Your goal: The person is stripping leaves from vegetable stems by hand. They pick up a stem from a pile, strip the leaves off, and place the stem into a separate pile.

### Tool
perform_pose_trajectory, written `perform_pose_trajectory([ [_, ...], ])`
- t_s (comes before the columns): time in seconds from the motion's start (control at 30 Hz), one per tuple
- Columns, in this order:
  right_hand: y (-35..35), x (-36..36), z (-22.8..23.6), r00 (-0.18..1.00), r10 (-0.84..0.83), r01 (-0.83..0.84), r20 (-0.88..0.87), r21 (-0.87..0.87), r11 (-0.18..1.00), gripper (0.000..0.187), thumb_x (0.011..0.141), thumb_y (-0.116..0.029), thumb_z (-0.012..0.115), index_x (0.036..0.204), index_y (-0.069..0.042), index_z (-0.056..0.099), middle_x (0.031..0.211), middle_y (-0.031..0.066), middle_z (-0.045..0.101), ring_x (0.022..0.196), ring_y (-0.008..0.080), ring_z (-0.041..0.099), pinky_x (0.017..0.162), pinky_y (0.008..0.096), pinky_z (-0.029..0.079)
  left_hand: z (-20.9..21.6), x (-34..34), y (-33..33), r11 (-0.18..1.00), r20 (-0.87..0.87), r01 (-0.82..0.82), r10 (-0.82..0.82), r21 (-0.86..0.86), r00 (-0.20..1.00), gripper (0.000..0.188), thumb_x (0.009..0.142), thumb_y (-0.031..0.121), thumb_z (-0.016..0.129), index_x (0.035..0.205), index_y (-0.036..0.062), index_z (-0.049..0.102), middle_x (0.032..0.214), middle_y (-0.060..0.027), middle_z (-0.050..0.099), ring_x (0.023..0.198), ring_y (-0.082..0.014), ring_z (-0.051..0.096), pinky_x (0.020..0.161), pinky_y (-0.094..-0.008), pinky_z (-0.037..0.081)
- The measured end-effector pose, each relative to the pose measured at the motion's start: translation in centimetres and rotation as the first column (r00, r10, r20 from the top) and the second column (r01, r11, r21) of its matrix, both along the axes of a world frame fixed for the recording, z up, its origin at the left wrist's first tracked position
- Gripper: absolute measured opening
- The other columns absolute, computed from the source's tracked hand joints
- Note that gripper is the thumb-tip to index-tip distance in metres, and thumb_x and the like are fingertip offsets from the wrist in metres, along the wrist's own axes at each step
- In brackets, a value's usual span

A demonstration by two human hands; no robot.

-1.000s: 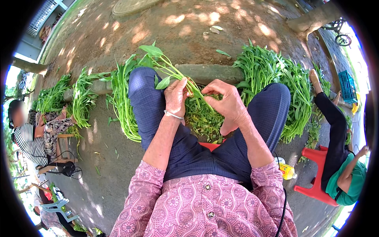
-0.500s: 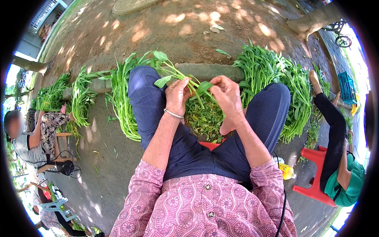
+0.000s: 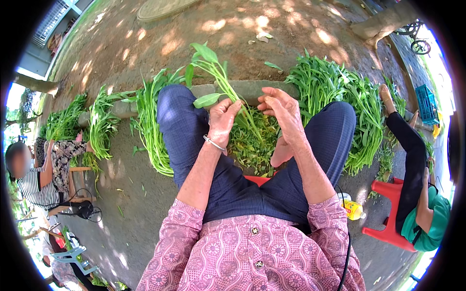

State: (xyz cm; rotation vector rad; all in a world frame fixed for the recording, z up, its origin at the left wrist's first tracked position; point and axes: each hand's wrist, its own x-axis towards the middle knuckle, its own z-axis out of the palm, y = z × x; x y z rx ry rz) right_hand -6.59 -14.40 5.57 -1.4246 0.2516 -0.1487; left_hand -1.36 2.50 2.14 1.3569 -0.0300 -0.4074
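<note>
My left hand (image 3: 224,121) is closed on a few green water spinach stalks (image 3: 225,87), pinched between thumb and fingers. Their leafy tops point up and away; the cut ends hang down between my knees. To the right of the stalks, my right hand (image 3: 285,115) is held apart from them, its fingers loosely bent and spread, with nothing visible in them. Below both hands lies a heap of loose leaves and trimmings (image 3: 250,148), some yellowish. A large pile of water spinach (image 3: 335,92) is by my right knee, and a smaller bundle (image 3: 153,128) by my left knee.
A low stone kerb (image 3: 257,89) runs behind the heap. Further bunches of greens (image 3: 102,123) lie to the left. Two people sit at the sides, one on a red stool (image 3: 388,208). A yellow-labelled bottle (image 3: 353,210) is at my right, a teal crate (image 3: 426,105) at far right.
My right hand has let go of a leaf on the stalks and drawn slightly away to the right, its fingers opening. The stalks in my left hand now stand more upright, with their tops higher.
</note>
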Motion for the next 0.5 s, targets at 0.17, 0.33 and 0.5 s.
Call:
perform_pose_trajectory([
  [0.17,-0.7,0.5,-1.9,0.991,0.087,-0.11,-0.099,-0.255,0.961,0.03,0.089,-0.021,0.056,0.103,0.003,0.065,0.087,0.0058,0.066,0.07,0.0119,0.059,0.066,0.0286,0.048,-0.3,0.1,-0.1,0.962,0.117,0.266,-0.272,0.065,0.955,0.013,0.093,0.013,0.059,0.098,0.0031,0.066,0.085,0.0043,0.062,0.076,-0.0037,0.051,0.071,-0.0208,0.043],
  [0.33,-0.5,0.3,-0.9,0.977,0.211,-0.209,-0.032,0.051,0.977,0.025,0.089,-0.022,0.059,0.096,0.002,0.067,0.082,0.0019,0.064,0.073,0.0091,0.055,0.07,0.0265,0.046,0.1,-0.7,-0.4,0.933,0.128,0.358,-0.36,0.042,0.924,0.013,0.093,0.011,0.058,0.1,0.0029,0.065,0.09,-0.0009,0.067,0.083,-0.0075,0.056,0.078,-0.0234,0.044],
  [0.5,-1.1,0.6,-1.6,0.997,0.037,-0.016,-0.067,0.286,0.958,0.016,0.086,-0.014,0.064,0.096,-0.002,0.065,0.085,0.001,0.063,0.078,0.0104,0.058,0.076,0.0273,0.048,1.1,-1.0,-0.4,0.919,0.159,0.39,-0.393,0.053,0.906,0.015,0.094,0.015,0.057,0.101,0.0032,0.063,0.089,-0.0016,0.066,0.083,-0.0081,0.057,0.08,-0.0249,0.045],
])
